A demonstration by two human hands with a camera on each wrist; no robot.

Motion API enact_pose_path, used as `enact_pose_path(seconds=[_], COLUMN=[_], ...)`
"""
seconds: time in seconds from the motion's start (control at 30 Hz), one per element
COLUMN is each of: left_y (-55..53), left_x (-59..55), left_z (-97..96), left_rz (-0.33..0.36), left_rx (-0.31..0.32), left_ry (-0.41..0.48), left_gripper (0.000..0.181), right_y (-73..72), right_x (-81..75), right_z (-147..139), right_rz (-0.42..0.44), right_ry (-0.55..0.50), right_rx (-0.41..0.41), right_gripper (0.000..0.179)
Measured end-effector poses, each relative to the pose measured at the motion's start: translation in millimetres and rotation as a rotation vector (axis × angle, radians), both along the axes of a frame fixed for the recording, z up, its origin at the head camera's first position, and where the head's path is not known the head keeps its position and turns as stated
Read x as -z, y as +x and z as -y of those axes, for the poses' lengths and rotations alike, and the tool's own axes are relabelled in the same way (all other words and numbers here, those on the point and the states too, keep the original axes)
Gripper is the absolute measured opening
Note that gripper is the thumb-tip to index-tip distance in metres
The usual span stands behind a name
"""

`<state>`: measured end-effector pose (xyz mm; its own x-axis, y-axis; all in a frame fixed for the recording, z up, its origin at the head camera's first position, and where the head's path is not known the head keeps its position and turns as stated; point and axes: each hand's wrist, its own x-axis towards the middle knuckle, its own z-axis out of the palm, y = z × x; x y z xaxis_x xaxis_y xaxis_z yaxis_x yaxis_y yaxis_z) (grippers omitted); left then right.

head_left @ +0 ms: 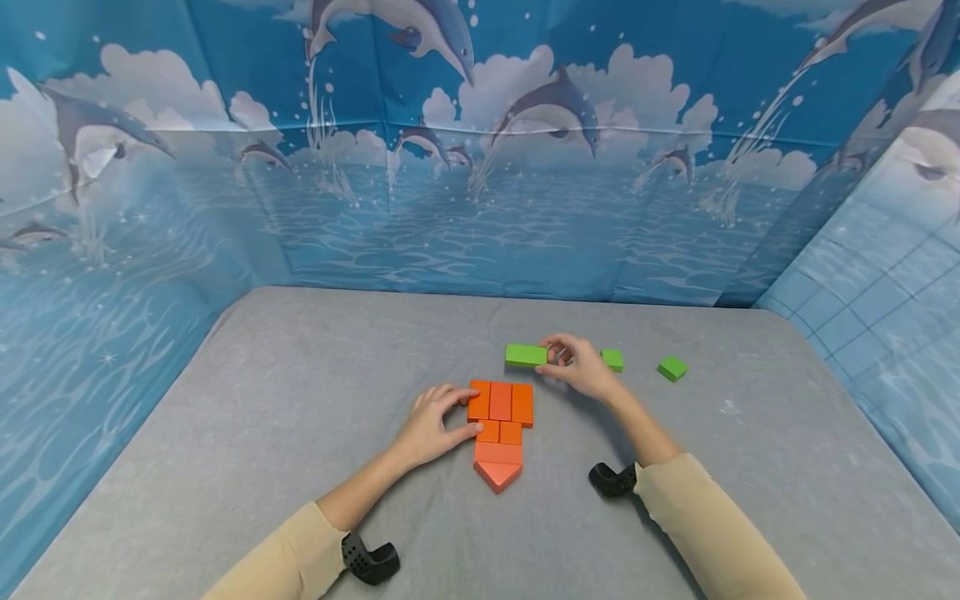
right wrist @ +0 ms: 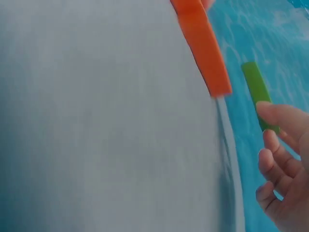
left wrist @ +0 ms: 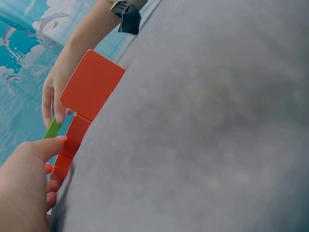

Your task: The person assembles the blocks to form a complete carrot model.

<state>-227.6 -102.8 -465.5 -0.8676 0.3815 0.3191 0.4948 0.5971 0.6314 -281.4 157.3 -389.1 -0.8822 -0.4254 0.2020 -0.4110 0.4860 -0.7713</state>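
Observation:
My right hand pinches one end of a long green block between thumb and fingers. In the right wrist view this green block sticks out past the fingertips. On the grey cloth lies a flat arrangement of orange blocks: upright pieces side by side at the far end, small blocks in the middle, then a wide block and a triangular block pointing toward me. My left hand touches the arrangement's left side, index finger and thumb extended onto its edge.
Two small green blocks, a nearer-in one partly behind the right hand and another farther right, lie on the grey table. A dolphin-print curtain rises behind and along both sides. Each wrist wears a black mount.

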Motion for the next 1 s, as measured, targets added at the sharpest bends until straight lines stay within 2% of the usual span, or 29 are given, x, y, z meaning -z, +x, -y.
enact_pose_path(seconds=[0.27,0.5,1.0], left_y=[0.2,-0.8,-0.7], left_x=[-0.2,0.0,-0.2], left_z=[-1.0,-0.9,-1.0], left_rz=[-0.001,-0.006,-0.013], left_rx=[0.0,0.008,0.012], left_ry=[0.011,0.007,0.011], left_gripper=[0.049,0.048,0.048], right_y=[-7.8,-34.7,-33.6], right_x=[11.8,48.5,47.8], right_z=[18.1,15.0,15.6], right_rz=[0.049,0.028,0.035], right_ry=[-0.03,0.004,0.08], right_rx=[-0.065,-0.073,-0.055], right_gripper=[0.031,0.032,0.022])
